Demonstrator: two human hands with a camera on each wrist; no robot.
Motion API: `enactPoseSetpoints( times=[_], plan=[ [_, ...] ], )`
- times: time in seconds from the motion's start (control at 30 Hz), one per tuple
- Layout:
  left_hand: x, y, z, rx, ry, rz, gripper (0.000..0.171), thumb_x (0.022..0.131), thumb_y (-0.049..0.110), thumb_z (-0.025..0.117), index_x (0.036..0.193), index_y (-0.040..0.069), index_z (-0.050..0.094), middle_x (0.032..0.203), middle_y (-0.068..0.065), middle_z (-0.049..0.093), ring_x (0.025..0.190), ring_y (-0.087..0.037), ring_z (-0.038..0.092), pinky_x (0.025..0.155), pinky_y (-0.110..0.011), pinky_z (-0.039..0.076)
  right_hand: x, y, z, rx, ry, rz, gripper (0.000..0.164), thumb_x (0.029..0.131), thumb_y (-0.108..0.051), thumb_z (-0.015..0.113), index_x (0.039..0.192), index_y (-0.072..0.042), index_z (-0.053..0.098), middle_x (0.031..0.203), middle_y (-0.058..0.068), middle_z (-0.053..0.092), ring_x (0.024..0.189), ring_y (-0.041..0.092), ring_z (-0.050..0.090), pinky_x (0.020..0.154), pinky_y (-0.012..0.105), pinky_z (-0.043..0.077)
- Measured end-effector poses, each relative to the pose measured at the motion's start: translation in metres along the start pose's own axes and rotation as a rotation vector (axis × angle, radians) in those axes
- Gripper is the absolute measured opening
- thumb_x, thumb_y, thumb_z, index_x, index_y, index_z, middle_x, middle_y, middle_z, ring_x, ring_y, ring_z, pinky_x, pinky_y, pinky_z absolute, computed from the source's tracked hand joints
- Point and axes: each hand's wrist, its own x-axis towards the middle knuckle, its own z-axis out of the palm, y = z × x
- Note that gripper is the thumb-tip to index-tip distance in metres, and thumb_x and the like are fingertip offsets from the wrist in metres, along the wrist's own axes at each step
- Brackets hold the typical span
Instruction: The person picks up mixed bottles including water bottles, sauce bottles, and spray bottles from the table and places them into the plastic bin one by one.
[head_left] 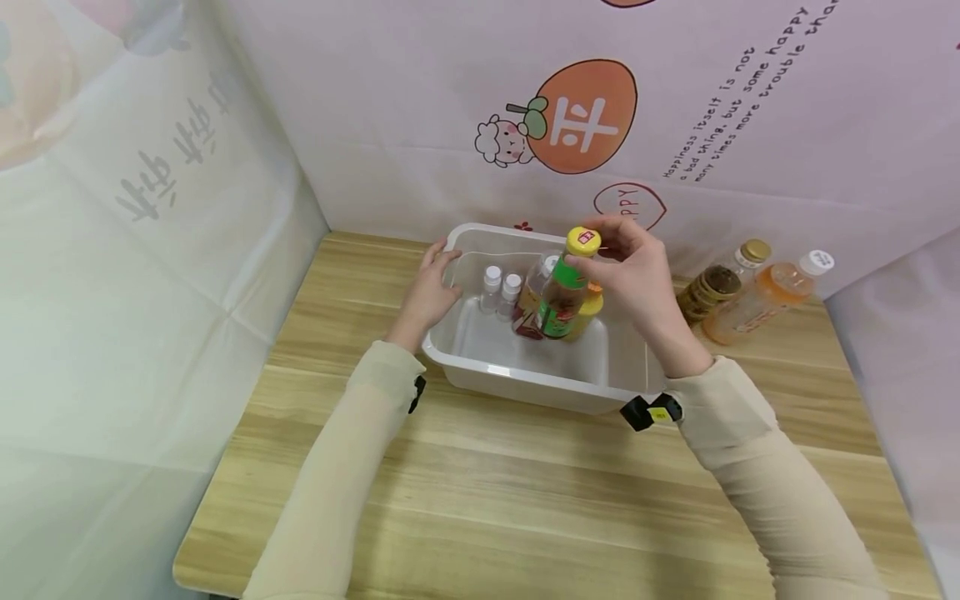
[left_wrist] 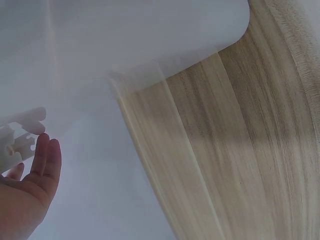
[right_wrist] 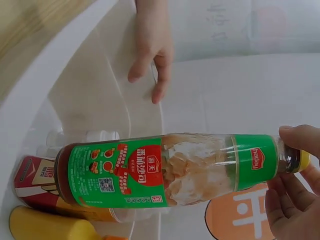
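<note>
My right hand point(head_left: 637, 271) grips a glass bottle of tomato sauce point(head_left: 558, 312) by its neck, just under the yellow cap. The bottle hangs over the inside of a white plastic tub point(head_left: 525, 379); in the right wrist view its green and red label faces the camera and sauce streaks the glass. At the tub's left rim rests my left hand point(head_left: 426, 298), fingers extended over the edge and thumb toward the inside. Within the tub, behind the sauce, are a red-labelled bottle point(head_left: 527, 312) and a yellow bottle point(head_left: 592, 307), both partly hidden.
Two small clear bottles with white caps, one a small bottle point(head_left: 491, 287), stand in the tub's left part. Right of the tub, a gold-capped bottle point(head_left: 712, 287) and an orange-tinted bottle point(head_left: 757, 304) stand on the wooden table point(head_left: 480, 492). A printed cloth point(head_left: 420, 100) hangs behind.
</note>
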Motion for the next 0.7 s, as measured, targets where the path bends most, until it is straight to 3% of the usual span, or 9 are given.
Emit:
enactPoseSetpoints(
  times=[0.27, 0.47, 0.7],
  plan=[
    [0.000, 0.000, 0.000, 0.004, 0.018, 0.018, 0.059, 0.086, 0.005, 0.058, 0.142, 0.009, 0.042, 0.160, -0.005, 0.019, 0.142, -0.035, 0.032, 0.112, -0.049, 0.038, 0.007, -0.003, 0.019, -0.075, -0.100, 0.019, 0.041, 0.082, -0.012, 0.073, 0.121, -0.006, 0.060, 0.114, 0.009, 0.064, 0.096, 0.011, 0.057, 0.082, 0.015, 0.048],
    [0.001, 0.000, 0.000, 0.004, 0.021, 0.019, 0.059, 0.086, 0.004, 0.058, 0.142, 0.009, 0.042, 0.160, -0.004, 0.019, 0.142, -0.035, 0.033, 0.113, -0.049, 0.037, 0.012, -0.007, 0.032, -0.152, -0.193, -0.020, 0.044, 0.083, -0.013, 0.071, 0.124, -0.005, 0.058, 0.118, 0.013, 0.064, 0.102, 0.023, 0.056, 0.088, 0.029, 0.047],
    [0.002, -0.001, 0.001, 0.015, 0.012, 0.007, 0.060, 0.085, 0.005, 0.058, 0.143, 0.011, 0.042, 0.161, -0.004, 0.018, 0.140, -0.036, 0.035, 0.108, -0.051, 0.042, 0.021, -0.008, 0.050, -0.199, -0.250, 0.001, 0.043, 0.083, -0.009, 0.071, 0.124, -0.006, 0.059, 0.120, 0.012, 0.064, 0.101, 0.025, 0.057, 0.087, 0.033, 0.051]
  ],
)
